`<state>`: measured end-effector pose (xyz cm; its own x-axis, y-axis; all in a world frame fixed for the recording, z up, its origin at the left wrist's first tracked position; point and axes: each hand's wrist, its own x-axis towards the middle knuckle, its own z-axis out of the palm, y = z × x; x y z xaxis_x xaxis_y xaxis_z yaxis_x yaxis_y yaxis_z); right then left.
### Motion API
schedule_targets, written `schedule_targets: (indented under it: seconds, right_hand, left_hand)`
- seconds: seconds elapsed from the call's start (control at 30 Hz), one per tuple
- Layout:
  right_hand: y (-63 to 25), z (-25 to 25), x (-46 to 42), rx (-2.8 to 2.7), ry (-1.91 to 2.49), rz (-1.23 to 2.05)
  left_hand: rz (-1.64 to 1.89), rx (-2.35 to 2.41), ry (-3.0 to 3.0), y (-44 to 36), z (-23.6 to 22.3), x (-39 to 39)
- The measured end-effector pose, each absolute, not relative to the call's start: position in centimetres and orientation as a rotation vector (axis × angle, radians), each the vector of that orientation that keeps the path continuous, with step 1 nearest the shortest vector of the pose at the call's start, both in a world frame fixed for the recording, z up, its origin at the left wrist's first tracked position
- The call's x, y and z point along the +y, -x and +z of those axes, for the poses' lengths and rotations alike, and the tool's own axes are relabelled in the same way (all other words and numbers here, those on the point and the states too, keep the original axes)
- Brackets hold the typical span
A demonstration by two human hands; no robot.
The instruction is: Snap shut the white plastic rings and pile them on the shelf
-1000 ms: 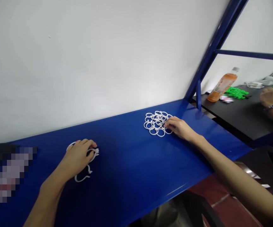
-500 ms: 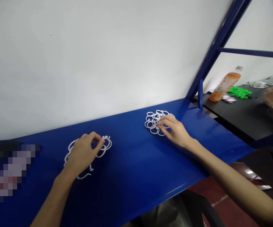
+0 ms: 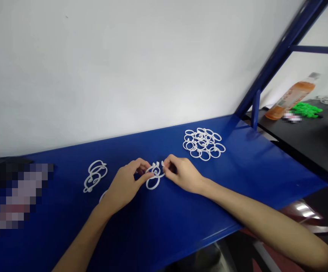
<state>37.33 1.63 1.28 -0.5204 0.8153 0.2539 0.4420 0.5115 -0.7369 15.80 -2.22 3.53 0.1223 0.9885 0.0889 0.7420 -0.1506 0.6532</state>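
Fingertips nearly closed, your left hand (image 3: 125, 185) and right hand (image 3: 188, 175) are pinching thin white rings (image 3: 154, 176), ideally leaving their ends uncovered.

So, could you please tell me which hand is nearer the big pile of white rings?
Right: the right hand is left of the big pile, nearer the camera; the left hand lies farther left.

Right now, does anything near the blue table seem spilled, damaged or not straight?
Nothing looks spilled or damaged. The bottle of orange liquid on the black table at right appears tilted; the blue post leans similarly, so probably the camera's angle causes it.
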Motion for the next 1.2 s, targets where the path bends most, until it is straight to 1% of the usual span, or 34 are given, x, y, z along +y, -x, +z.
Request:
schedule_targets:
  seconds: [0.37, 0.57, 0.67, 0.83, 0.97, 1.2]
  right_hand:
    - [-38.2, 1.2, 2.4, -2.105, 0.929, 0.72]
    - [-38.2, 1.1, 2.0, -2.132, 0.82, 0.683]
    - [-38.3, 0.9, 2.2, -2.169, 0.704, 0.644]
    - [-38.6, 1.0, 2.7, -2.238, 0.59, 0.481]
    - [-38.8, 1.4, 2.8, -2.324, 0.62, 0.33]
    - [-39.0, 1.6, 2.6, -2.418, 0.664, 0.176]
  left_hand:
    - [0.558, 1.86, -2.309, -15.1, 2.2, -2.0]
    - [0.598, 1.516, -2.507, -16.7, 1.9, -3.0]
    - [0.602, 1.496, -2.521, -17.3, 1.2, -2.8]
    - [0.631, 1.557, -2.562, -16.7, 0.7, -2.1]
    - [0.615, 1.624, -2.566, -15.7, 0.9, -1.6]
    - [0.608, 1.646, -2.542, -15.3, 1.1, -1.4]
